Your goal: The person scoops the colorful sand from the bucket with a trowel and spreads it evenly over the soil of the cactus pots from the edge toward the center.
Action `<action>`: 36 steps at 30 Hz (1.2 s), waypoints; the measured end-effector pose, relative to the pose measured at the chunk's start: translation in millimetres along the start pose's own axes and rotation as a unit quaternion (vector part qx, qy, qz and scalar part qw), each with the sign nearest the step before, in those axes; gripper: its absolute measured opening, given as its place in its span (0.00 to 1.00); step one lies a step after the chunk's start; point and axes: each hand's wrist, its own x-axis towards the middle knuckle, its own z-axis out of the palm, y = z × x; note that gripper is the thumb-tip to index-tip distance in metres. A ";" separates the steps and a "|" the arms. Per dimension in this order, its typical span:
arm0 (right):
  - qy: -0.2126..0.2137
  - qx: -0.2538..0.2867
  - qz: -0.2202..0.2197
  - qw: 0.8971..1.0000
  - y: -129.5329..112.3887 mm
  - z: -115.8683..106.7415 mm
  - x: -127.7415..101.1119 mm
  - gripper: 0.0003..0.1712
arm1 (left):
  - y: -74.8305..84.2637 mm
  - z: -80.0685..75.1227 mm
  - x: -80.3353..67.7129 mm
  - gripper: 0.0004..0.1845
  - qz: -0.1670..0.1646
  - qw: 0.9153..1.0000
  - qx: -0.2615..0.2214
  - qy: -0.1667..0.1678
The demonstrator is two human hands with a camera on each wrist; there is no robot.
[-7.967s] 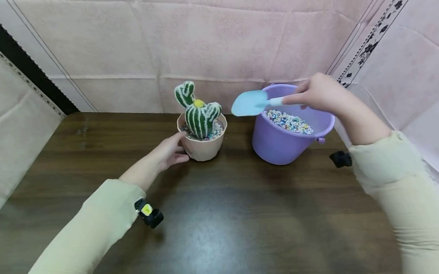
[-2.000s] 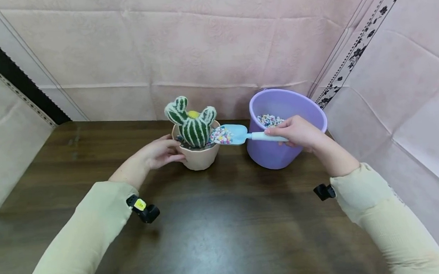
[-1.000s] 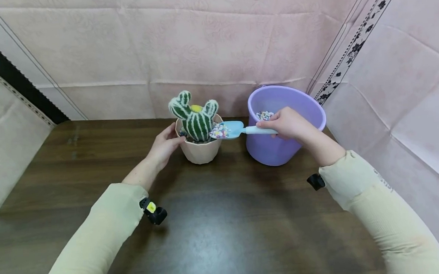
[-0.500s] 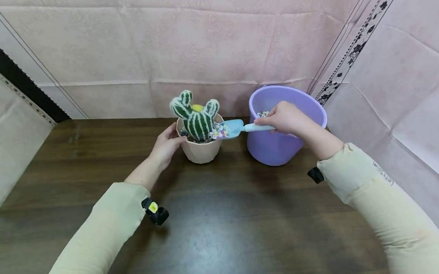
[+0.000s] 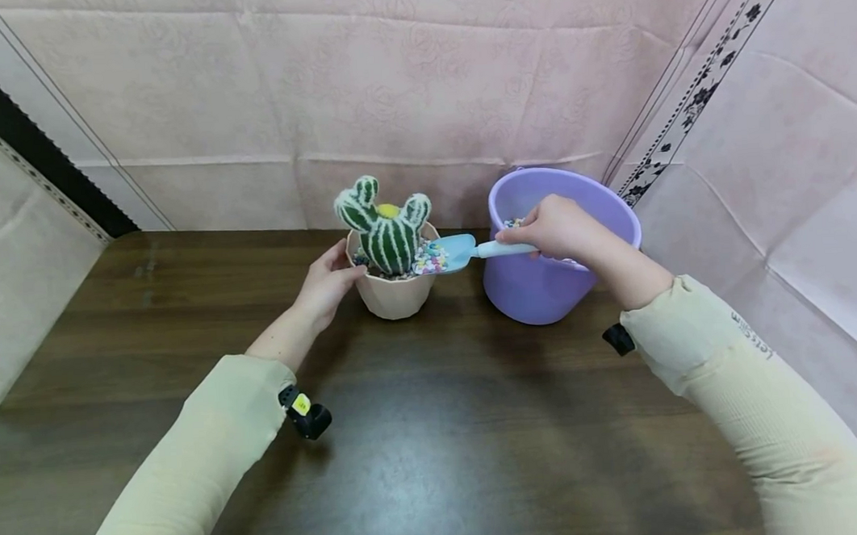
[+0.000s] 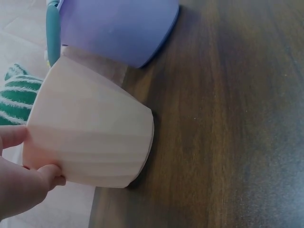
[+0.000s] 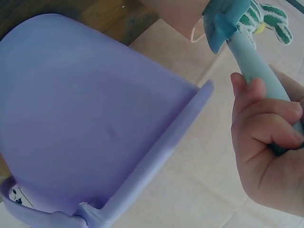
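1. Pointing to the person's left, the light blue trowel [image 5: 462,251] has its long axis running side to side, close to level in the head view; its handle extends right.
2. The blade's tip reaches over the right rim of the beige pot [image 5: 394,300], close to the cactus [image 5: 389,245], with multicoloured beads [image 5: 430,258] gathered toward that end.
3. The right hand [image 5: 553,227] grips the handle, fingers curled around it, as the right wrist view shows.
4. The left hand [image 5: 322,283] pinches the pot's left side, one finger at the rim and the thumb against the outer wall.
5. The pot stands upright on the dark wooden table [image 5: 422,429]; the green, white-striped cactus rises from it, yellow at the crown.
6. The purple bucket [image 5: 531,290] stands to the pot's right, apart from it; more beads show inside, partly hidden by the right hand.
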 end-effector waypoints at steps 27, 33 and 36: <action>-0.039 -0.071 -0.012 0.997 -36.3 -14.5 5.1 0.21 | 3.3 2.6 -2.2 0.36 -0.006 1.000 -0.002 0.007; -0.052 -0.120 -0.019 0.991 -59.5 -23.8 12.1 0.21 | 3.6 2.1 -2.3 0.36 -0.003 1.000 -0.005 0.010; -0.061 -0.129 -0.007 0.990 -67.9 -27.8 11.5 0.21 | 3.5 3.7 -3.0 0.36 -0.002 1.000 -0.003 0.009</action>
